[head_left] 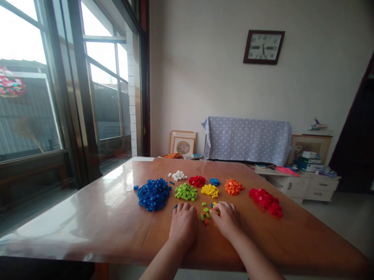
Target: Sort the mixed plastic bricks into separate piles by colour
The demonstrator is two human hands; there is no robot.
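Note:
My left hand (pixel 184 224) rests low over the table, its back up and its fingers curled downward. A small blue brick (pixel 175 207) shows at the outer edge of its fingertips. My right hand (pixel 226 219) bends over the right side of a small mixed cluster of loose bricks, thumb and fingers drawn in. What lies under the fingers of either hand is hidden. Between the hands lie several green bricks (pixel 206 210) and an orange brick (pixel 205 222). Yellow and blue pieces peek out beside my right fingers.
Colour-sorted heaps sit beyond my hands: blue (pixel 154 194), light green (pixel 186 192), white (pixel 179 175), dark red (pixel 197 181), yellow (pixel 210 190), small blue (pixel 215 181), orange (pixel 233 186) and red (pixel 265 201). The brown table (pixel 109 227) is glossy. A cloth-covered object (pixel 247 138) stands behind.

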